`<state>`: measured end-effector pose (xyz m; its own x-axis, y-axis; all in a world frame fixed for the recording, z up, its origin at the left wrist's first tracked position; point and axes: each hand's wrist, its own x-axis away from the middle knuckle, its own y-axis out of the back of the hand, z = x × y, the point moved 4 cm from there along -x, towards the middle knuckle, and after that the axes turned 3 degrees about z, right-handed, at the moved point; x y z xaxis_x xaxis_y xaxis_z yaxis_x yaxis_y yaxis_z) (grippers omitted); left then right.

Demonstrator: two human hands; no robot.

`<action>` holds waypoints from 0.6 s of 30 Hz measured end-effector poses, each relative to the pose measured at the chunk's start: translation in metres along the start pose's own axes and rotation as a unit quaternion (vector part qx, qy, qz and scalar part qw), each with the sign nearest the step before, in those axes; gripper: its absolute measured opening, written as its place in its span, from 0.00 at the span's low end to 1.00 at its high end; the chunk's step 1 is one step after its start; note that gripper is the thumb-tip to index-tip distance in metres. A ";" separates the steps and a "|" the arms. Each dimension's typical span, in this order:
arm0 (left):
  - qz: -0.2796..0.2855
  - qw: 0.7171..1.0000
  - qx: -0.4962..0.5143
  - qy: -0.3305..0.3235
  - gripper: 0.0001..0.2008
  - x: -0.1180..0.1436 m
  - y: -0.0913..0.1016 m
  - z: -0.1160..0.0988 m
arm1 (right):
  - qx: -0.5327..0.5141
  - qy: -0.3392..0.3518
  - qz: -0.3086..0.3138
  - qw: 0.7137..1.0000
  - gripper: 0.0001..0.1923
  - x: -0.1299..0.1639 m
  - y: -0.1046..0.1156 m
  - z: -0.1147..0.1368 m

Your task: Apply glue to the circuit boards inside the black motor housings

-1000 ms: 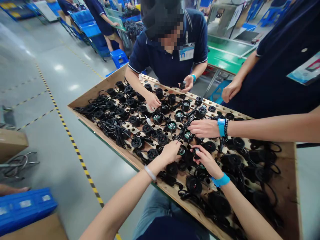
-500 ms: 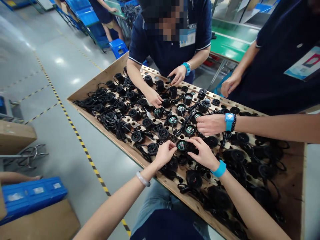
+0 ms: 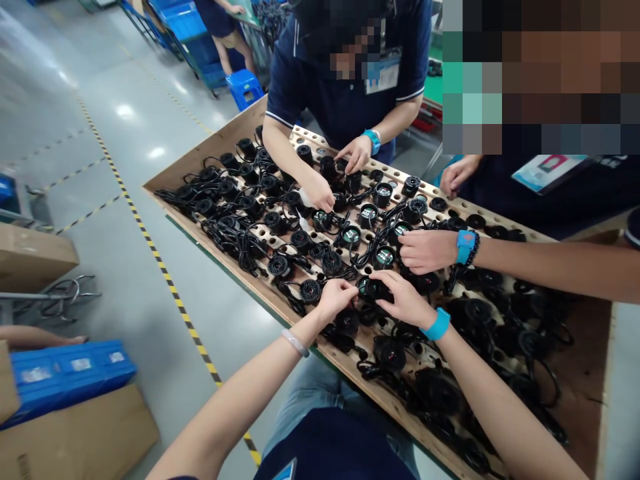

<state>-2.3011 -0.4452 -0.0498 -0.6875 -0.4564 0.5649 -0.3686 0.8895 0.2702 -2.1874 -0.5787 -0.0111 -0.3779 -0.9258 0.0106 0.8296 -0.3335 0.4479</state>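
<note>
Factory floor [image 3: 90, 153] of smooth grey concrete, glossy with soft patches of reflected overhead light. A yellow-and-black hazard stripe [image 3: 150, 243] runs diagonally across it, with thinner dashed lines branching to the left. Stacked blue plastic crates [image 3: 183, 20] and a blue stool [image 3: 243, 87] stand at the far end, near a green-topped conveyor line [image 3: 453, 73]. At the left edge lie cardboard boxes [image 3: 35, 257], a bent wire rack [image 3: 65, 293] and a blue bin [image 3: 65, 373]. The wooden counter [image 3: 595, 373] has a raised plywood rim.
</note>
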 end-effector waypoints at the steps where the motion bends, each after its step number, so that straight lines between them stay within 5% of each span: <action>1: 0.005 1.000 0.012 0.005 0.08 0.001 -0.001 -0.001 | -0.023 -0.009 -0.004 1.000 0.24 0.001 0.001 0.001; 5: 0.027 0.998 0.057 0.026 0.09 0.007 -0.002 -0.009 | -0.191 -0.073 -0.014 0.979 0.23 0.011 0.003 0.005; 9: 0.040 0.995 0.085 0.034 0.11 0.014 0.000 -0.016 | -0.451 -0.152 -0.032 0.879 0.21 0.017 0.001 0.004; 18: 0.029 0.994 0.085 0.053 0.13 0.005 -0.003 -0.008 | -0.229 -0.111 -0.068 0.965 0.16 0.005 0.000 0.002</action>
<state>-2.2989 -0.4497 -0.0417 -0.6440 -0.3908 0.6577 -0.4368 0.8936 0.1033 -2.1902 -0.5830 -0.0088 -0.5330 -0.8238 0.1931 0.8413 -0.5404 0.0169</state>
